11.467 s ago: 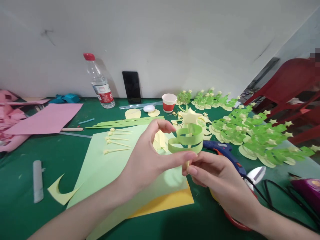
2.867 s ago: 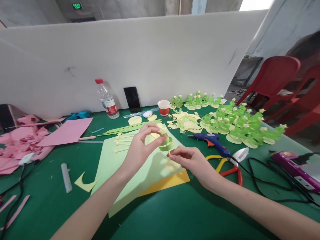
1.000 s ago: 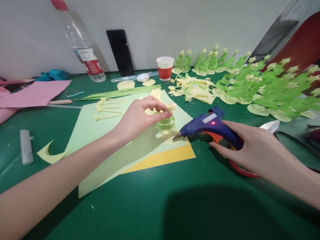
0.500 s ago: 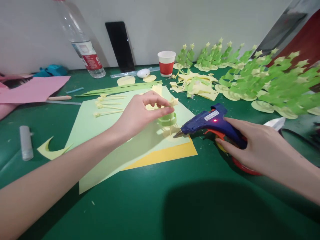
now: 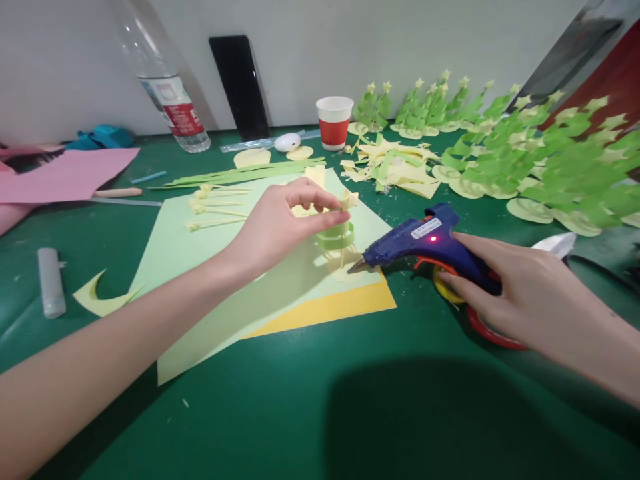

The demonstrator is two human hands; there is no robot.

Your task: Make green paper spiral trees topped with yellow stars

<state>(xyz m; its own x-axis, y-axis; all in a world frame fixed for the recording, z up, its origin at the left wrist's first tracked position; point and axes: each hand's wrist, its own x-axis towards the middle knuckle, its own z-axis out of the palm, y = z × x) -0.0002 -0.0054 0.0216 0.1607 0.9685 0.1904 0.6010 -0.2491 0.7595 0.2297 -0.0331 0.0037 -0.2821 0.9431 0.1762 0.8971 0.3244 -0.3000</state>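
My left hand [image 5: 285,227] pinches the top of a small paper tree [image 5: 336,239], just under its pale star. The tree's thin stem stands on a pale round base over the light green sheet [image 5: 210,293]. In my right hand [image 5: 520,287] is a blue glue gun [image 5: 410,239] with a red light on its side; its metal tip points left, beside the foot of the stem. Whether the tip touches the base I cannot tell. Several thin sticks with pale tops [image 5: 220,220] lie left of my left hand.
Behind are a bottle [image 5: 183,117], a phone [image 5: 240,87], a paper cup [image 5: 335,127] and paper scraps [image 5: 395,163]. Many finished paper trees [image 5: 540,160] stand at right. Pink paper [image 5: 75,175] and a clear tube [image 5: 51,283] are at left. Scissors [image 5: 493,333] lie under my right hand.
My right hand has shifted slightly right on the glue gun's handle, while the gun's tip stays near the stem's foot. The view has shifted slightly; my left hand keeps its pinch.
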